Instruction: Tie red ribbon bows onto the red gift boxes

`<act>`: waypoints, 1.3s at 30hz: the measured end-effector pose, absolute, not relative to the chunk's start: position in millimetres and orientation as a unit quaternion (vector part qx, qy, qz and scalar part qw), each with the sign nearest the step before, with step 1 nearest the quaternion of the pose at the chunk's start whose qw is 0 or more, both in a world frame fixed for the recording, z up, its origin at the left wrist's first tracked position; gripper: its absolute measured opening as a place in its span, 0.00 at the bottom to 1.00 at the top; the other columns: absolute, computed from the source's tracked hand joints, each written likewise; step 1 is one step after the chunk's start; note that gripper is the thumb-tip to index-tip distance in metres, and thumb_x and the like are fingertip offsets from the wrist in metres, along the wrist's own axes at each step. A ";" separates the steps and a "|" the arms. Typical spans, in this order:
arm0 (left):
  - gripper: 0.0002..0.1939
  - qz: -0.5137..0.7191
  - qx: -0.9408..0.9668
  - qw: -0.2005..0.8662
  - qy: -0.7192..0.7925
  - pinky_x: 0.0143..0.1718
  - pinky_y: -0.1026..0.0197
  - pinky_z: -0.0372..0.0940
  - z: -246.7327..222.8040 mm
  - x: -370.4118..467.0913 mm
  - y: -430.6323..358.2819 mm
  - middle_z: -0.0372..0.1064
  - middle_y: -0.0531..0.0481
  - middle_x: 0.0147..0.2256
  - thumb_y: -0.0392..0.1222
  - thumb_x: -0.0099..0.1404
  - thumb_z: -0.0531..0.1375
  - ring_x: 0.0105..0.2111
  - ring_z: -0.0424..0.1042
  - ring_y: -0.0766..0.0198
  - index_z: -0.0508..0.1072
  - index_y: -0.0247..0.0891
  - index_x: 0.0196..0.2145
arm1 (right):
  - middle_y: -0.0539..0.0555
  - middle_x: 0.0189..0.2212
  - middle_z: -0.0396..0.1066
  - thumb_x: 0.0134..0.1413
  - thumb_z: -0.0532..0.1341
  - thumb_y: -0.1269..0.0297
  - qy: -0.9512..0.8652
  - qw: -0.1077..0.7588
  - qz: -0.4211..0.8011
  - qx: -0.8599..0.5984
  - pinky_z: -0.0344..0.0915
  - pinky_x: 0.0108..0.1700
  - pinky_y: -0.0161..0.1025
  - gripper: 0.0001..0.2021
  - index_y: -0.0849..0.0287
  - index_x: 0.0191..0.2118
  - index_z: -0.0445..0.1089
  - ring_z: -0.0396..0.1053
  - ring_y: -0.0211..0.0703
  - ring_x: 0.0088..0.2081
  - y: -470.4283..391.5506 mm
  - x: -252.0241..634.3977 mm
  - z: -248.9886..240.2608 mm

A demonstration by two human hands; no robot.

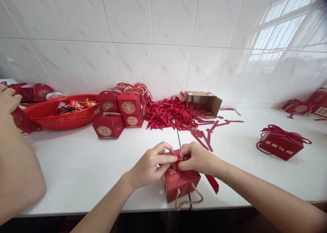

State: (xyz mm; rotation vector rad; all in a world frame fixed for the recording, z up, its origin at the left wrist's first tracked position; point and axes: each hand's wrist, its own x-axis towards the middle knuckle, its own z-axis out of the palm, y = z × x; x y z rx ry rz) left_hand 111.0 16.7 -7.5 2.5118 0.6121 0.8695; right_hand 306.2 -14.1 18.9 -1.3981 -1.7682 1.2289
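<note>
two hands on a ribbon atop a red box, at the front edge of the white table (76,168).
detail: cord handle (189,202) droops at the front edge; the red box (182,183) sits just behind, near that edge's middle. left hand (153,163) and right hand (195,158) meet over its top, thumb and fingers of each pinching the red ribbon (178,159). bow-tied box (281,146) stands toward the right edge; ribbon heap (166,113) and open carton (217,105) lie along the back edge.
</note>
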 end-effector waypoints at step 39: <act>0.16 0.263 0.822 0.321 0.390 0.57 0.45 0.49 10.5 110.7 25.8 0.67 0.53 0.52 0.49 0.64 0.53 0.56 0.55 0.54 0.67 0.40 0.23 | 0.55 0.47 0.67 0.46 0.58 0.69 -0.789 0.282 -0.010 -0.546 0.53 0.51 0.55 0.06 0.57 0.22 0.64 0.62 0.52 0.50 -29.2 341.0 -2.5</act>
